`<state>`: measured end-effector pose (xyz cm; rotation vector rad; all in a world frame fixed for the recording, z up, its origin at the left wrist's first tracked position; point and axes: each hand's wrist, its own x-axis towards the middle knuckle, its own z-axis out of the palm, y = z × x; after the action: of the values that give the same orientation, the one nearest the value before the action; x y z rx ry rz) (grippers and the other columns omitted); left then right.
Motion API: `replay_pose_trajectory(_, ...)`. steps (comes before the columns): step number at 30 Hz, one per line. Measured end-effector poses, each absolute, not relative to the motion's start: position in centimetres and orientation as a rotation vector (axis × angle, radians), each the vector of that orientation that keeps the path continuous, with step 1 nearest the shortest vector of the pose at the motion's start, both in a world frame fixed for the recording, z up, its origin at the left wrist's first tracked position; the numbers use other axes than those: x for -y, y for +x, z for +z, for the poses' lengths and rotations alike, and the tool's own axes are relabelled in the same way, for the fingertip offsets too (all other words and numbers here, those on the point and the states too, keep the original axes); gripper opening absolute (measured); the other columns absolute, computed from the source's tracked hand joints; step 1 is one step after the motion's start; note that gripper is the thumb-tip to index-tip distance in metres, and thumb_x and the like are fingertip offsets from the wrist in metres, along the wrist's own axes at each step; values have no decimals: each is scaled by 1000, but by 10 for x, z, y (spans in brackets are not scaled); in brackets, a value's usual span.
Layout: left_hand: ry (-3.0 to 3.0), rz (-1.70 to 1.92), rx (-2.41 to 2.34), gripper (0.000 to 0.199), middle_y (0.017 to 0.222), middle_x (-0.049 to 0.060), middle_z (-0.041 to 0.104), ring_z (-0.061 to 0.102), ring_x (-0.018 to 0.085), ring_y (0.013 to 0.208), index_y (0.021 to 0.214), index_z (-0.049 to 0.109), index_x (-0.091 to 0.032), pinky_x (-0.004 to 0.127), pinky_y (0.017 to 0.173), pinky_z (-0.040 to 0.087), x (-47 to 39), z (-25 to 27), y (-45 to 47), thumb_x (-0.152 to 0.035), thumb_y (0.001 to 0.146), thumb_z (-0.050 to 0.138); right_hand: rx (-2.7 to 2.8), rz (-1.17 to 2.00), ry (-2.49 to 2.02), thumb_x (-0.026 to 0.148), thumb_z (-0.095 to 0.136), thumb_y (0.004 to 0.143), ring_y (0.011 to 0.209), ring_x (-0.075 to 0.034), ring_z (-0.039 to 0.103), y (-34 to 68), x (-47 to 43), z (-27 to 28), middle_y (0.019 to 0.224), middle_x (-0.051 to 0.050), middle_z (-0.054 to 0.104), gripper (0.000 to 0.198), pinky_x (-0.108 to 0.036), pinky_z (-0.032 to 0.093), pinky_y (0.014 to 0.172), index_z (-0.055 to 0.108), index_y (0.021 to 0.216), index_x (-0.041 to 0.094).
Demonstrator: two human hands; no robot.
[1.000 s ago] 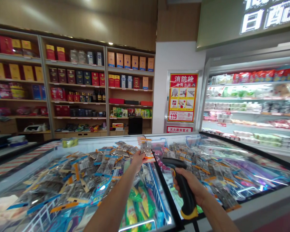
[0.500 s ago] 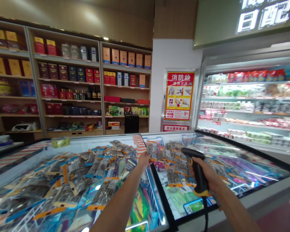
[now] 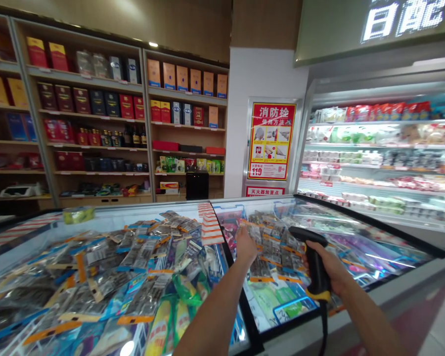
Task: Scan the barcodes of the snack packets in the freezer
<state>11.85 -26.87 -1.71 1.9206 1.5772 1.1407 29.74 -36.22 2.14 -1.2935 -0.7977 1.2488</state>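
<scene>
My left hand (image 3: 246, 243) reaches over the right-hand section of the freezer, fingers closed at the edge of a clear packet (image 3: 254, 231) with an orange strip. Its fingertips are partly hidden by the hand itself. Around that packet lie several similar packets (image 3: 278, 246) of dark food with orange or blue strips. My right hand (image 3: 329, 267) is wrapped around the grip of a black and yellow barcode scanner (image 3: 316, 264), whose head points left over the freezer. A cable hangs from the bottom of the grip.
More packets (image 3: 141, 252) heap up in the left section. A black divider (image 3: 245, 301) separates the sections, beside striped tape (image 3: 210, 225). A tape roll (image 3: 78, 214) sits on the back left rim. Boxed goods fill the shelves (image 3: 96, 116); a chilled cabinet (image 3: 378, 148) stands right.
My left hand has moved right across the divider with the packet, now among the packets there. The scanner in my right hand has shifted slightly right. The view has turned a little.
</scene>
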Motion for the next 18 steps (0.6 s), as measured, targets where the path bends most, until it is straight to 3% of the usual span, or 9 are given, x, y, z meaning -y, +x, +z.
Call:
replay_pose_trajectory(6,2044,1138,-1871,41,111,13,52,43,20,106,111,46,-10,28,91,27,291,-15,32,-12,71,42,841,1346,-1246,34,54,69,35,-10,47,259,369,25,44,0,53,21,-22,40,34,51,60,16)
replay_pose_trajectory(12,1974,974,-2197,40,107,12,55,44,22,105,107,51,-13,30,91,26,343,-10,-83,-11,67,45,985,1489,-1194,36,52,70,35,-10,48,203,370,17,43,-1,53,27,-22,41,35,49,54,15)
replay_pose_trajectory(18,1797,849,-2218,44,100,12,58,46,27,102,105,53,-17,32,85,32,394,-18,-130,-24,62,56,1030,1560,-1181,35,52,70,34,-9,47,152,374,11,42,1,52,23,-21,40,33,50,59,15)
